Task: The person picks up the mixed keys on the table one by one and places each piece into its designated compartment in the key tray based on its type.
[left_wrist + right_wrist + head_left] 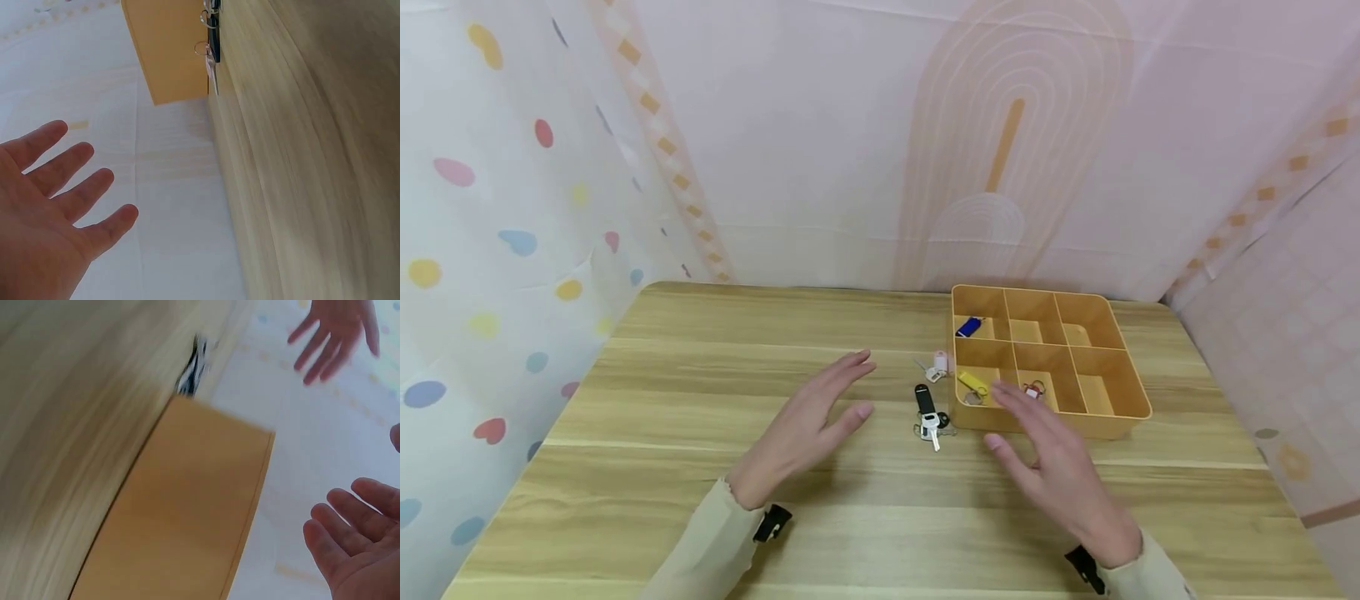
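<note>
My left hand [808, 425] hovers over the table left of the keys, fingers extended and holding nothing. The right hand [1056, 467], likewise with nothing in it, hangs in front of the orange divided box [1120, 427]. Between the hands, on the table, lies a key with a black tag [925, 400]. Behind it, close to the box's left wall, is a key with a pink tag [941, 361]. Inside the box, a blue tag [969, 327] lies in the back left compartment, a yellow tag [972, 382] in the front left, and a red keyring [1034, 389] in the front middle.
The wooden table [647, 400] reaches back to a patterned cloth [805, 150]. Another cloth, with coloured spots [490, 242], hangs along the left side. The box stands near the back right of the table.
</note>
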Motion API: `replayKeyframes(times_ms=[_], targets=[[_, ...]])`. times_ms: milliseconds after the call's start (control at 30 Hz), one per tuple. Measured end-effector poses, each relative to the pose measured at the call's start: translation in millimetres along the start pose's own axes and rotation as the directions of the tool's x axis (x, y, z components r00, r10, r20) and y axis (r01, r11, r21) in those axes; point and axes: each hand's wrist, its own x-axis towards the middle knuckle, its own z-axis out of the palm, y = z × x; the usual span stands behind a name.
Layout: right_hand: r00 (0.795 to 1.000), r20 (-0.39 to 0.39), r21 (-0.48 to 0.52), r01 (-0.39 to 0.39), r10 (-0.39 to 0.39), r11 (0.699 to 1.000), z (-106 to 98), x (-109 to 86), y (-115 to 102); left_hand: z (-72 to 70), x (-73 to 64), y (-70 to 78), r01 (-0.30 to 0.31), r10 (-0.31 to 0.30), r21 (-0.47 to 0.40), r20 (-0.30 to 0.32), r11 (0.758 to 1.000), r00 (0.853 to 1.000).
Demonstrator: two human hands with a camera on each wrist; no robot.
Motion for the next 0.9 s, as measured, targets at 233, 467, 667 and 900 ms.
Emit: replayKeyframes(times_ms=[233,467,667,900], targets=[[0.99,0.138,0.016,-0.003,0.001,1.0,22.5,5.3,-18.6,-6.2,-12.1,-1.6,-0.014,0.015,0.028,-0.045,1.0,0.999],[0.971,0.24,0.015,0.018,-0.021,1.0,40.3,13.7,-24.8,-10.4,-21.9,-0.7,-0.017,0.02,0.045,-0.063,0.999,0.998],[0.963,0.269,0.057,-0.021,0.005,0.998,53.0,20.4,-23.9,-13.6,-27.5,-0.6,-0.015,0.018,0.042,-0.078,0.999,0.997],[0.932,0.347,0.037,-0.127,0.106,0.991,67.0,28.4,-23.5,-15.1,-32.0,-1.5,-0.002,0.005,0.029,-0.079,1.0,0.997]])
